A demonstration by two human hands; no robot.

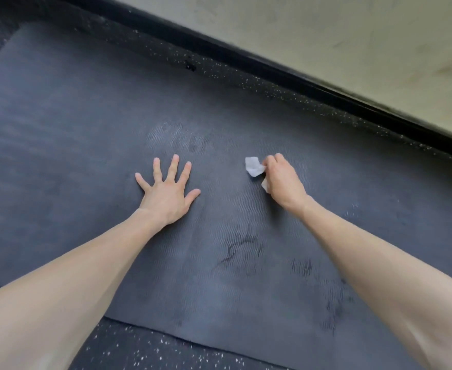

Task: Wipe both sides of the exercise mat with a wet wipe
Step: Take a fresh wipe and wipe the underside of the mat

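A dark grey ribbed exercise mat (86,145) lies flat on the floor and fills most of the view. My left hand (167,192) presses flat on the mat near its middle, fingers spread. To its right, my right hand (282,180) grips a small crumpled white wet wipe (254,166), which sticks out to the left of the fingers just above the mat. Dark damp streaks mark the mat nearer to me, between my forearms.
Black speckled rubber flooring (145,348) shows along the mat's near edge and in a strip beyond its far edge. A black baseboard (299,76) runs diagonally under a pale wall (353,36) at the upper right.
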